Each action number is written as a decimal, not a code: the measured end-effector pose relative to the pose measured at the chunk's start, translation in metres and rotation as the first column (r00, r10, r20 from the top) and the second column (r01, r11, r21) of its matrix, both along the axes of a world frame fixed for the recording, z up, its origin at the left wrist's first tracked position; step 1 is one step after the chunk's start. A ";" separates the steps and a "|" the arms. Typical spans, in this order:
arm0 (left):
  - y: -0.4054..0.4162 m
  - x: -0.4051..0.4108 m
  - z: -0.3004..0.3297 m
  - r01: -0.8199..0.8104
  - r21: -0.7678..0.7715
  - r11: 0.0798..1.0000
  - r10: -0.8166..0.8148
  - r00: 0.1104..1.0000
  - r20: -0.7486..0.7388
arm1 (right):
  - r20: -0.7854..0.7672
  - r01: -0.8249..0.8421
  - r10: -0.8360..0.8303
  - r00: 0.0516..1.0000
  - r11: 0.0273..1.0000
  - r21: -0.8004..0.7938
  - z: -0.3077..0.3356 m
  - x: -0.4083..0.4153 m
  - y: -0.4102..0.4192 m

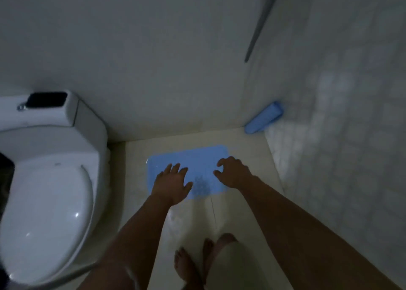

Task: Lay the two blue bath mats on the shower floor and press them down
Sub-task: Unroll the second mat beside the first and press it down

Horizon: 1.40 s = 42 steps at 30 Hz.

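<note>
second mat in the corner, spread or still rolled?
Rolled: the second mat leans as a bundle in the wall corner, unlike the flat mat.

The flat blue mat (189, 171) looks like soft matt rubber or plastic, its face stippled with fine bumps. Beyond its far right corner, the rolled blue mat (264, 117) shows the same dull finish. Left of the flat mat, the toilet (50, 179) gleams, glossy white ceramic with bright highlights on the lid. The floor (248, 147) around the mat reads smooth and pale, faintly shiny. To its right, the wall (342, 136) is small pale tiles.
</note>
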<state>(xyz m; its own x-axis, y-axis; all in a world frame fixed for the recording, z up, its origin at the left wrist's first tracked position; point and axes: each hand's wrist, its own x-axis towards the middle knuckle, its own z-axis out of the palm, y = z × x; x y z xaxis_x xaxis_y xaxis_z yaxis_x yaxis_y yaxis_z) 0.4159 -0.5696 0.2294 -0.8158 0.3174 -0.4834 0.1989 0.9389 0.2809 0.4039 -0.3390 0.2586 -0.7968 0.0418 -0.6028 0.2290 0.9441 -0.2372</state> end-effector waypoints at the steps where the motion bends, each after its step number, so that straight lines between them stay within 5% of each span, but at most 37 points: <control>1: 0.008 -0.007 0.017 0.027 0.012 1.000 -0.027 0.999 -0.031 | -0.032 0.011 -0.011 0.999 1.000 0.014 0.018 0.002 0.007; 10: 0.096 -0.061 0.108 0.231 0.026 0.973 -0.221 0.954 -0.203 | -0.173 0.279 -0.282 0.944 0.959 -0.042 0.089 0.006 0.088; 18: 0.201 -0.125 0.096 0.321 0.007 0.947 -0.314 0.929 -0.193 | -0.197 0.471 -0.485 0.852 0.874 -0.115 0.064 -0.025 0.189; 25: 0.320 -0.197 -0.004 0.331 -0.019 0.944 -0.330 0.944 0.019 | -0.104 0.595 -0.614 0.782 0.786 -0.166 -0.037 -0.091 0.308; 32: 0.494 -0.337 -0.158 0.345 -0.023 0.938 -0.343 0.938 0.054 | -0.005 0.512 -0.514 0.858 0.854 -0.089 -0.197 -0.217 0.435; 38: 0.611 -0.444 -0.251 0.006 0.322 0.947 -0.035 0.996 0.085 | -0.243 0.467 -0.507 0.827 0.860 -0.206 -0.301 -0.355 0.510; 42: 0.643 -0.473 -0.298 -0.012 0.371 0.928 -0.042 0.990 0.137 | -0.234 0.442 -0.473 0.850 0.880 -0.173 -0.365 -0.405 0.532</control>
